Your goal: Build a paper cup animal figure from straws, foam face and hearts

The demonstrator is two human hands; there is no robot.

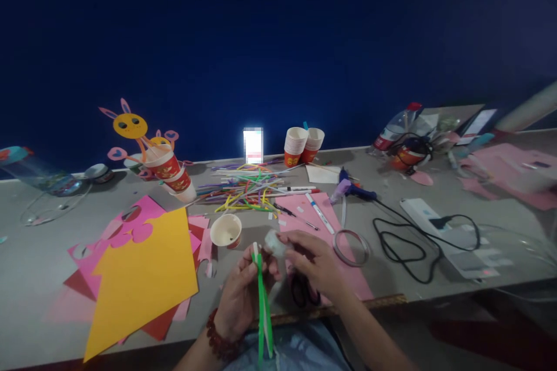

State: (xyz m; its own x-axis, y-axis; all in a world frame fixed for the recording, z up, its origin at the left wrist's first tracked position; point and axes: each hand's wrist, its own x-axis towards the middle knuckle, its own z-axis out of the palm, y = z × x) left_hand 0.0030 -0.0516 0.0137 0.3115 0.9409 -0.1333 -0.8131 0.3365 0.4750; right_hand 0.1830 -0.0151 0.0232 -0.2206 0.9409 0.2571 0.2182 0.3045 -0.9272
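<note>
My left hand [241,290], with a red bead bracelet at the wrist, pinches a bundle of green and white pipe cleaners [261,307] near its upper end. The long ends hang down over my lap. Close beside it, my right hand [315,258] has its fingers closed on a small whitish, lumpy piece [275,242], whose kind I cannot make out. Below the right hand, black scissor handles [300,293] show on a pink sheet [354,281]. A paper cup [226,231] stands just beyond my left hand.
Loose pipe cleaners [243,188] lie in a heap ahead. Yellow card [148,278] covers other coloured sheets at left, near decorated cups [167,171]. Stacked cups [295,148] stand behind. On the right are a blue glue gun [359,190], its black cord and a power strip [448,240].
</note>
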